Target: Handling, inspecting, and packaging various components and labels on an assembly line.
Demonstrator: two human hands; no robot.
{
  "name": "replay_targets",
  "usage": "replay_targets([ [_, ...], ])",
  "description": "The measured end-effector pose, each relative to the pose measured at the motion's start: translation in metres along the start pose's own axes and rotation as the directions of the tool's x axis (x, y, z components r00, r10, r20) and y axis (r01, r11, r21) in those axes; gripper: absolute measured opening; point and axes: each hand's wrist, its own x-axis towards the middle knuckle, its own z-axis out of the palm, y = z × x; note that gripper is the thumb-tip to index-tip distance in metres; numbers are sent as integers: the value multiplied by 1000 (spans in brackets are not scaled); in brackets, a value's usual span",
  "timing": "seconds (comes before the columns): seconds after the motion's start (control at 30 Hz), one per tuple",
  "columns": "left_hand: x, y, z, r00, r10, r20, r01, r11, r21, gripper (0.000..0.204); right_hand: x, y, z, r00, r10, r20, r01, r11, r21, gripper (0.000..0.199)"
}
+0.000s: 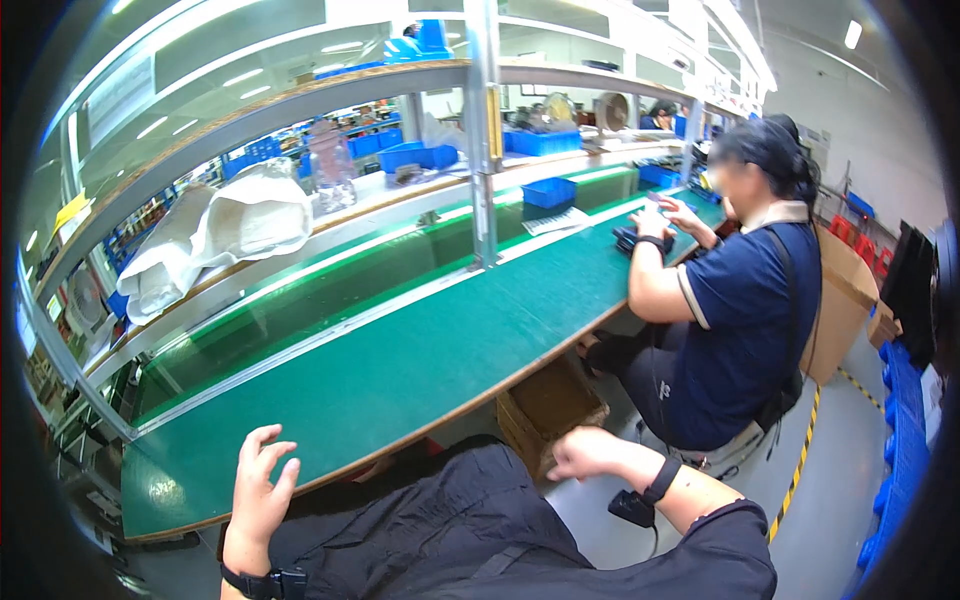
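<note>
My left hand (262,485) is raised at the near left edge of the green work table (400,370). Its fingers are apart and slightly bent, with nothing between them. Over the right side of my lap is my right hand (590,453), its fingers curled in and no object visible in them. It is nearest to an open cardboard box (550,400) under the table edge. Both wrists wear black bands. Below my right forearm sits a small black device (632,508) with a cable.
At right, a seated co-worker (740,290) handles a small item above a dark object (628,238) on the table. A blue bin (549,191) stands on the far side. White bags (250,215) lie on the shelf behind a metal post (483,150).
</note>
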Motion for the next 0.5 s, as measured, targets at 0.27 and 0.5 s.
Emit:
replay_targets([
  [0.27,78,-18,37,996,58,-66,-72,967,-245,16,139,-128,-33,704,-661,258,508,724,467,27],
  [0.5,128,-68,83,982,73,172,-1,921,-389,19,193,-237,25,212,-644,735,853,489,182,28],
])
